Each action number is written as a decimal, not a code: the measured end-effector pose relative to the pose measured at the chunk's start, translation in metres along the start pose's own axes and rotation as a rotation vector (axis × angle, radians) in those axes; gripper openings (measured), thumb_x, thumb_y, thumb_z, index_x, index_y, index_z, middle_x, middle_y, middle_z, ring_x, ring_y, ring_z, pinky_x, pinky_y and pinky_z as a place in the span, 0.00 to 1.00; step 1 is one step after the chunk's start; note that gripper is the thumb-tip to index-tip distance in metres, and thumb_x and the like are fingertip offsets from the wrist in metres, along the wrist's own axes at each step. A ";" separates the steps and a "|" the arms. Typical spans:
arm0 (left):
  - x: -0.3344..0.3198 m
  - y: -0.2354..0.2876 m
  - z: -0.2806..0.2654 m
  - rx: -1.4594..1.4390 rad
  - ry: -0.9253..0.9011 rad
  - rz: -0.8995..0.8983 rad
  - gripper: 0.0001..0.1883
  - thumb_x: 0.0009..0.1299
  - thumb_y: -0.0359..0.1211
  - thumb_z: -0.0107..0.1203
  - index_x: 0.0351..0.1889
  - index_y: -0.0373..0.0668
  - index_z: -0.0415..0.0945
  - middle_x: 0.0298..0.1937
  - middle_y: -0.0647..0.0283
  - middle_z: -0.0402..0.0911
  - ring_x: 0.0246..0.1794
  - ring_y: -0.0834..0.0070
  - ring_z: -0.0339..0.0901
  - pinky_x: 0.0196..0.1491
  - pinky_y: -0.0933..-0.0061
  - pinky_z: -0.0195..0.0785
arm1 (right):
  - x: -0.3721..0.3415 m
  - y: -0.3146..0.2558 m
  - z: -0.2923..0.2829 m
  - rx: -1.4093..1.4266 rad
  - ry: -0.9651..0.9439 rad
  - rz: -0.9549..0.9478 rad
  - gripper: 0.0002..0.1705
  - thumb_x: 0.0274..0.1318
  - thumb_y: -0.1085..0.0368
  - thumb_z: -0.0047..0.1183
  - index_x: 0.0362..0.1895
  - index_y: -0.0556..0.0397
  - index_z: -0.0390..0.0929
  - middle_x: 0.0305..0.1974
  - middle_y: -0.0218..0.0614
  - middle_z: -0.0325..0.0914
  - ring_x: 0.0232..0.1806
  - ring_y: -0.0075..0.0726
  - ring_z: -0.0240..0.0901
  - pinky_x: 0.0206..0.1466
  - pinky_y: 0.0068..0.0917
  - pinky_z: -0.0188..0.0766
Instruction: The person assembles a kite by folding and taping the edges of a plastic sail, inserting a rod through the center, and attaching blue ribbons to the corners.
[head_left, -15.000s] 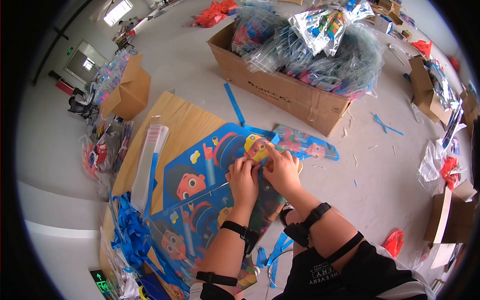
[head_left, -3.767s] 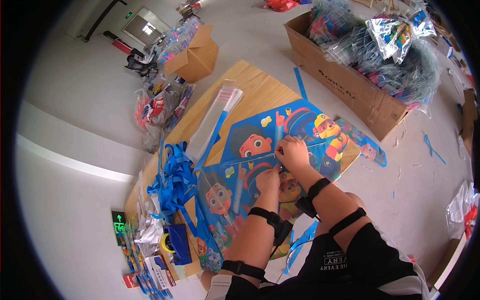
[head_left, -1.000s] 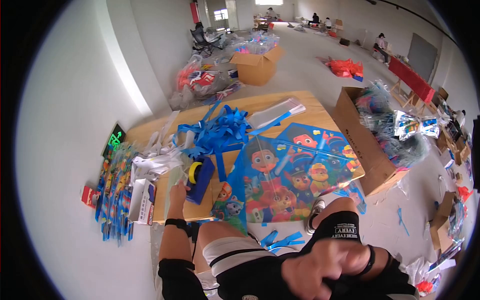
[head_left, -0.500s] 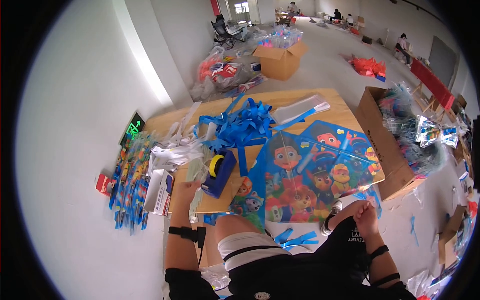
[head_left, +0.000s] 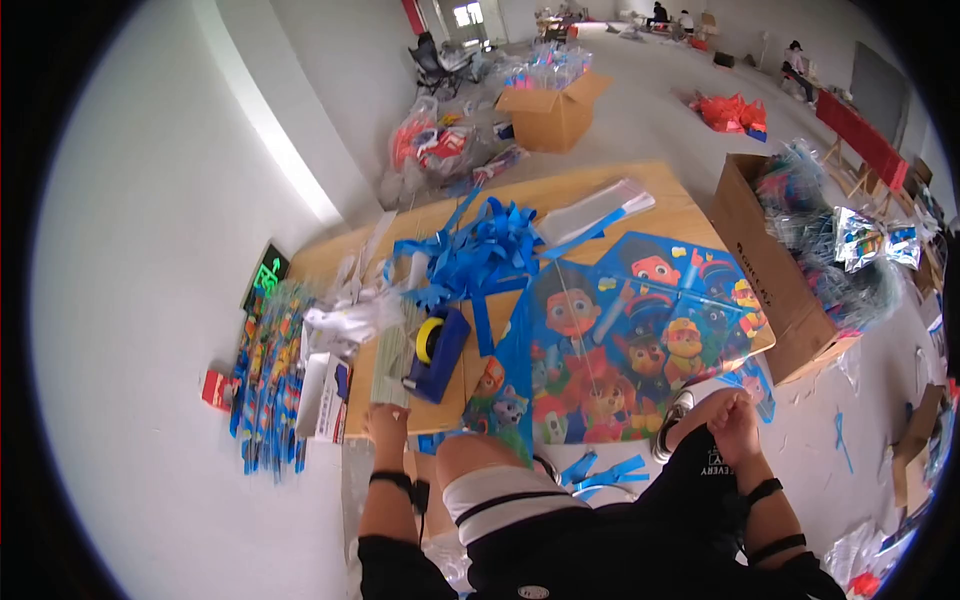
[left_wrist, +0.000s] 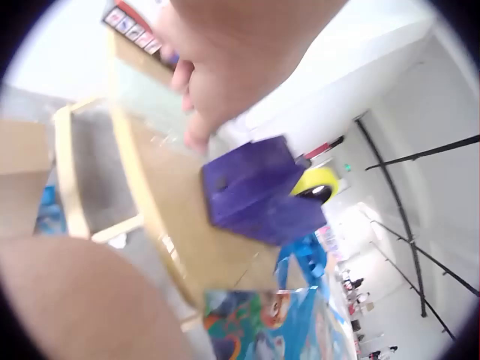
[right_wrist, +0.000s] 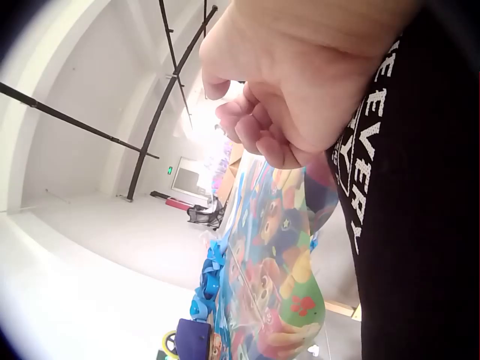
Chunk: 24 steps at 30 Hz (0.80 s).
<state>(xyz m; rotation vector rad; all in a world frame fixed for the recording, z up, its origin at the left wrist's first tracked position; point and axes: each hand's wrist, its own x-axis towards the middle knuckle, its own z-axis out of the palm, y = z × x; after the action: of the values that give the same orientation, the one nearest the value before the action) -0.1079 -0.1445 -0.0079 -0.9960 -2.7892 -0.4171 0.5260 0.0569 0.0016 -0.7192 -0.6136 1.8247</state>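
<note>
My left hand (head_left: 387, 420) is at the near ends of some pale greenish strips (head_left: 393, 370) by the table's front edge. In the left wrist view its fingers point down onto them, blurred; I cannot tell whether they pinch one. Beside it stands a dark blue tape dispenser (head_left: 440, 360) with a yellow roll (head_left: 428, 340). My right hand (head_left: 735, 430) hangs above my thigh, fingers loosely curled; nothing shows in them in the right wrist view (right_wrist: 262, 112). Large clear bags with cartoon prints (head_left: 620, 350) lie across the table's right part.
Blue ribbon (head_left: 480, 250) is heaped behind the dispenser, beside white strips (head_left: 345, 320) and clear sleeves (head_left: 595, 215). A white box (head_left: 325, 400) and wrapped printed bundles (head_left: 270, 380) stand left. A large carton (head_left: 760, 260) of plastic bags is right of the table (head_left: 640, 185).
My hands have left the printed bag, and the view has swung left. Over the last half second my left hand has drawn back along the pale strips towards the table's edge.
</note>
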 end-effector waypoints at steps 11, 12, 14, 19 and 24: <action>-0.083 0.228 -0.133 -1.200 -0.649 0.639 0.39 0.86 0.56 0.20 0.56 0.42 0.84 0.70 0.55 0.70 0.68 0.61 0.68 0.68 0.58 0.57 | 0.003 -0.003 0.157 -0.869 -0.494 -0.051 0.18 0.71 0.58 0.58 0.58 0.55 0.79 0.45 0.29 0.81 0.44 0.24 0.77 0.50 0.25 0.74; -0.094 0.247 -0.131 -1.202 -0.666 0.656 0.39 0.86 0.56 0.20 0.56 0.42 0.84 0.70 0.55 0.70 0.68 0.61 0.68 0.68 0.58 0.57 | 0.007 0.004 0.164 -0.811 -0.544 -0.123 0.19 0.71 0.59 0.58 0.59 0.55 0.79 0.47 0.30 0.82 0.45 0.24 0.77 0.51 0.25 0.74; -0.113 0.276 -0.128 -1.558 -0.923 0.595 0.40 0.85 0.58 0.22 0.56 0.39 0.83 0.70 0.54 0.69 0.72 0.60 0.63 0.74 0.56 0.51 | 0.003 0.000 0.185 -0.759 -0.520 -0.089 0.18 0.70 0.60 0.59 0.58 0.55 0.79 0.47 0.30 0.82 0.45 0.23 0.77 0.51 0.25 0.74; -0.136 0.309 -0.115 -1.435 -0.975 0.696 0.41 0.85 0.60 0.22 0.59 0.36 0.81 0.71 0.54 0.68 0.75 0.60 0.61 0.76 0.54 0.49 | -0.002 0.000 0.178 -0.545 -0.444 -0.026 0.12 0.68 0.64 0.61 0.52 0.54 0.81 0.48 0.31 0.82 0.43 0.22 0.76 0.50 0.26 0.73; -0.144 0.312 -0.079 -1.817 -1.948 -0.458 0.38 0.82 0.62 0.33 0.66 0.37 0.74 0.66 0.62 0.74 0.70 0.66 0.67 0.73 0.56 0.55 | -0.015 -0.015 0.170 -1.125 -0.405 -0.915 0.06 0.66 0.68 0.62 0.44 0.55 0.81 0.47 0.34 0.82 0.38 0.25 0.75 0.47 0.24 0.73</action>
<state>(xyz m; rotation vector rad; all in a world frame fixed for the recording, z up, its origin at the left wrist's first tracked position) 0.2057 -0.0241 0.0991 0.1367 0.4565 0.8738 0.4175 0.0339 0.1322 -0.5741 -1.9267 0.6411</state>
